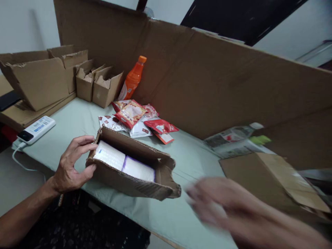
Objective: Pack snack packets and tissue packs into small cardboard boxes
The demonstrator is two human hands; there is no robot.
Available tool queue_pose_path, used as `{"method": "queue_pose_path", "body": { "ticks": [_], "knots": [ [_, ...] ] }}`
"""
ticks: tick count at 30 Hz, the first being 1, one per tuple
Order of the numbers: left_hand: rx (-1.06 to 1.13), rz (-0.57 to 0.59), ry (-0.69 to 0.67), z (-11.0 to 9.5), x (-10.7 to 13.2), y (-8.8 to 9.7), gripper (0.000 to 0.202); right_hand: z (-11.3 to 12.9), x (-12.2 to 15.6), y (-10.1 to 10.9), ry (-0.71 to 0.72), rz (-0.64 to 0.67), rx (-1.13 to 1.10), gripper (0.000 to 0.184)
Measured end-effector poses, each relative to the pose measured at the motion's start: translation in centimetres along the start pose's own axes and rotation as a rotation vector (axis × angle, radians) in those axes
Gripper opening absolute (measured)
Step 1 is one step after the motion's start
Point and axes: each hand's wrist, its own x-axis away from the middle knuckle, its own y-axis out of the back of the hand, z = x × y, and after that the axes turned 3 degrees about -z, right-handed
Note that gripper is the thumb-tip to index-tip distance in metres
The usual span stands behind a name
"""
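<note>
An open, narrow cardboard box stands at the table's near edge. Inside it lie two white plastic-wrapped packs, one at the left and one with purple edges at the right. My left hand grips the box's left end, fingers at the far side and thumb at the near side. To the right of the box, apart from it, my right hand is smeared by motion. Its fingers are too blurred to show whether they hold anything.
Red and white snack packets lie behind the box. Beyond them lean an orange drink bottle and small cardboard boxes. A white power bank with a cable sits left. A clear bottle and cardboard are at right.
</note>
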Motion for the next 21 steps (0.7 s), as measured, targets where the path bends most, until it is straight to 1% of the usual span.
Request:
{"method": "queue_pose_path", "body": {
  "ticks": [2, 5, 6, 8, 10, 13, 14, 15, 16, 19, 21],
  "knots": [
    [0.005, -0.005, -0.003, 0.1, 0.0, -0.1, 0.037, 0.2, -1.6, -1.3, -0.028, 0.084, 0.040, 0.029],
    [0.038, 0.028, -0.014, 0.3, -0.2, 0.1, 0.039, -1.5, -4.6, -3.5, -0.095, 0.240, 0.099, 0.044],
    [0.062, 0.050, -0.029, 0.4, -0.3, 0.2, 0.040, -2.3, -5.4, -4.0, -0.133, 0.249, 0.104, 0.049],
    [0.107, 0.102, -0.079, 0.8, -0.7, 0.4, 0.041, -3.9, -6.1, -4.4, -0.192, 0.184, 0.076, 0.051],
    [0.111, 0.138, -0.127, 1.2, -1.0, 0.4, 0.039, -4.8, -5.5, -4.2, -0.228, 0.042, 0.034, 0.048],
    [0.090, 0.162, -0.139, 1.9, -1.4, 0.3, 0.036, -4.8, -2.8, -3.6, -0.250, -0.227, 0.026, 0.035],
    [0.096, 0.172, -0.135, 2.1, -1.4, 0.2, 0.035, -4.6, -1.8, -3.5, -0.257, -0.279, 0.030, 0.030],
    [0.110, 0.185, -0.133, 2.3, -1.4, 0.2, 0.035, -4.4, -1.0, -3.6, -0.266, -0.294, 0.022, 0.027],
    [0.127, 0.201, -0.134, 2.4, -1.4, 0.2, 0.034, -4.3, -0.3, -3.7, -0.280, -0.271, -0.004, 0.025],
    [0.166, 0.283, -0.124, 2.5, -1.5, 0.2, 0.033, -4.2, 0.5, -4.5, -0.338, -0.102, -0.132, 0.029],
    [0.197, 0.384, -0.092, 2.6, -1.6, 0.6, 0.036, -4.4, 0.3, -5.0, -0.356, -0.018, -0.196, 0.032]
  ]
}}
